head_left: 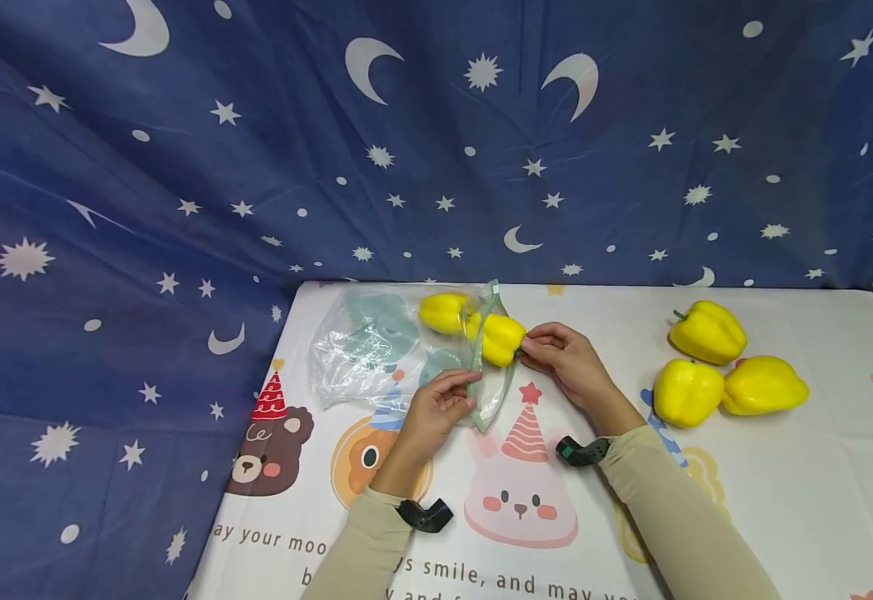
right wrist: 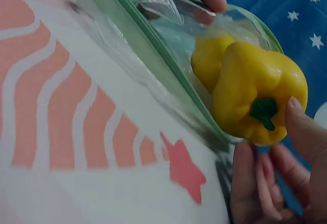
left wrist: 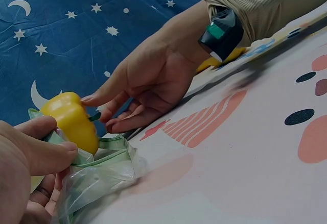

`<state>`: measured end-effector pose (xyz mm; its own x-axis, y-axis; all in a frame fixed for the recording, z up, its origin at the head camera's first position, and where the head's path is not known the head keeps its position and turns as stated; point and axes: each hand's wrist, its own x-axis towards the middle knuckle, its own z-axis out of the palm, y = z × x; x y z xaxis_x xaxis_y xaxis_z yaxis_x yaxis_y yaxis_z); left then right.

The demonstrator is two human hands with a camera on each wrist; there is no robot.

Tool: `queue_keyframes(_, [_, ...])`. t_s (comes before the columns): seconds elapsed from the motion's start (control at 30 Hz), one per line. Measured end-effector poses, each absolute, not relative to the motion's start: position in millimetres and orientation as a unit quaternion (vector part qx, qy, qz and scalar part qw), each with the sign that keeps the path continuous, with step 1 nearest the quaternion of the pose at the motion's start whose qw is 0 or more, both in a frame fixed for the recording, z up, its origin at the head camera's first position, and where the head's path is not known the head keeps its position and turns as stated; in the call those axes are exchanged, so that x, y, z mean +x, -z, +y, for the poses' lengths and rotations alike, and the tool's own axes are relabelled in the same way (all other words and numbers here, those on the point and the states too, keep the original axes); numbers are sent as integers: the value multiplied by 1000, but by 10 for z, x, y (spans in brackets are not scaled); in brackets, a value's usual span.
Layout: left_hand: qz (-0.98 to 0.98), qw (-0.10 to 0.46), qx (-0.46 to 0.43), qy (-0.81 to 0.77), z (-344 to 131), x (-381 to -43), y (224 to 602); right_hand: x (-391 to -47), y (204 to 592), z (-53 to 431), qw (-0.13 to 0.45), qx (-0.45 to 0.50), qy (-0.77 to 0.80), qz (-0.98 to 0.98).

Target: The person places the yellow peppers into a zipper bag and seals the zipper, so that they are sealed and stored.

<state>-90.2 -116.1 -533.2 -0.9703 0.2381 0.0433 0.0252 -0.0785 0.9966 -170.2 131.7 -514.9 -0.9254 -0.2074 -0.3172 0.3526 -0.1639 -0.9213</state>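
A clear zip bag (head_left: 339, 362) with a green-edged mouth lies on the table, its opening facing right. My left hand (head_left: 433, 414) pinches the near edge of that mouth between thumb and fingers. At the opening is a yellow bell pepper (head_left: 502, 340), partly inside, its green stem (right wrist: 264, 113) pointing out. My right hand (head_left: 570, 364) holds this pepper by its stem end, thumb on one side and fingers below. Deeper in the bag, another yellow bell pepper (head_left: 442, 312) shows through the plastic, partly overlapped by the first in the right wrist view.
Three more yellow bell peppers sit grouped on the right: one at the back (head_left: 709, 332), one at front left (head_left: 688, 392) and one lying on its side (head_left: 765, 386). A white cartoon-print cloth (head_left: 841, 500) covers the table. Behind hangs a blue star-patterned curtain (head_left: 436, 167).
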Motion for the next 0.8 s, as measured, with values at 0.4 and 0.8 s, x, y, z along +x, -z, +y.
queue_keyframes(0.4, [678, 68, 101, -725, -1155, -899, 5348, -1684, 5112, 1210, 177, 81, 678, 709])
queue_keyframes(0.8, [676, 68, 98, -727, -1152, -900, 5342, -1657, 5152, 1270, 162, 63, 727, 664])
